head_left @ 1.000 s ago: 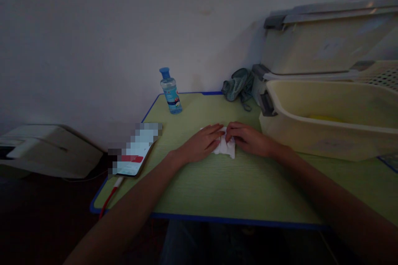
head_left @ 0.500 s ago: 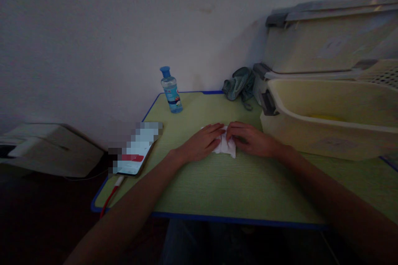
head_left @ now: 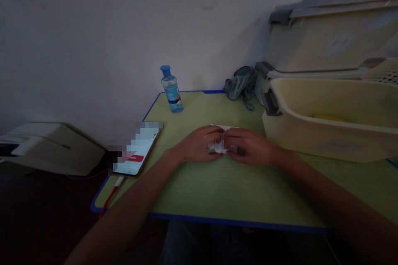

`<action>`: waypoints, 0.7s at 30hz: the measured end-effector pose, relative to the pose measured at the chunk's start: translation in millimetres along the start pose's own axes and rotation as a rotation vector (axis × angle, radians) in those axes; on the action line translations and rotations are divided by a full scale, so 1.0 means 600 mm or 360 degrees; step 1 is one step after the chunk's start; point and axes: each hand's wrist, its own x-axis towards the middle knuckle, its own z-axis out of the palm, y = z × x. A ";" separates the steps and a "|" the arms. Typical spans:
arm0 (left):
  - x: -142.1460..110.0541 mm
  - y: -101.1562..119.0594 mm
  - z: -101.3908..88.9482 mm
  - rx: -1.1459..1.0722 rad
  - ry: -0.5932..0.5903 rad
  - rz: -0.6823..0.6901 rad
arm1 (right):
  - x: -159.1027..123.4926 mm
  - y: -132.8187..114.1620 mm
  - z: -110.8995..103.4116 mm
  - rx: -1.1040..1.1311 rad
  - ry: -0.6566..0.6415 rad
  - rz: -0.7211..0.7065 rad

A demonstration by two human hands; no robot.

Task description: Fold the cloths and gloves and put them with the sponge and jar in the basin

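We seem to be gathering the white sheet [head_left: 219,146] on the worktop [head_left: 217,190], left hand [head_left: 200,144] and right hand [head_left: 250,145] bent nearly closed around it; the next move probably needs an even pinch.

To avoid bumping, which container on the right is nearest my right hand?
The open cream bin with something yellow inside; the other containers stand behind it, farther from your right hand.

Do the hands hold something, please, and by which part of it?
A crumpled white sheet, perhaps tissue. The left hand holds its left side, the right hand its right side; the exact grip is partly hidden.
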 end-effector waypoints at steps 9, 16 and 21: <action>0.002 0.002 -0.003 -0.0018 -0.0081 -0.0037 | -0.004 0.001 -0.007 0.0069 -0.0032 -0.0018; 0.004 0.003 -0.005 -0.0003 -0.0120 -0.0074 | -0.002 0.003 0.000 0.0169 0.0077 -0.0006; 0.004 0.002 -0.004 -0.0008 -0.0115 -0.0035 | -0.002 0.002 0.002 0.0098 -0.0023 -0.0005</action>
